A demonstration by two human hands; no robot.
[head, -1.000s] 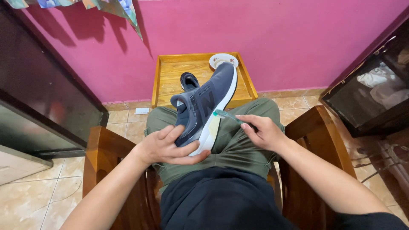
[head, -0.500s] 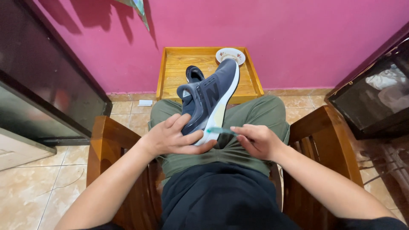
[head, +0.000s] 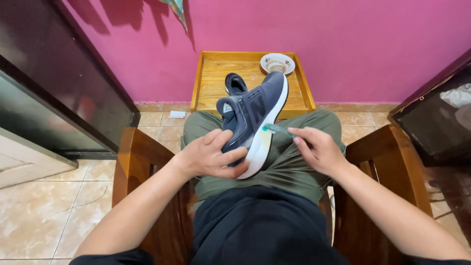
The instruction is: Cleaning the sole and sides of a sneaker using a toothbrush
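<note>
Now the left hand (head: 211,158) grips the sneaker (head: 252,118) on the lap; the right hand (head: 319,149) pinches what looks like a toothbrush (head: 275,129) against its white sole. Short, firm strokes would suit.

**Brush comes up to the sole**

The right hand (head: 319,149) has lifted off the lap and swung inward, and the toothbrush (head: 277,129) that pointed down along the thigh now lies level, its green head touching the white sole of the shoe (head: 255,115). The left hand (head: 211,157) has slid higher on the heel, fingers spread over the dark upper. The shoe sits a little more upright.
</note>
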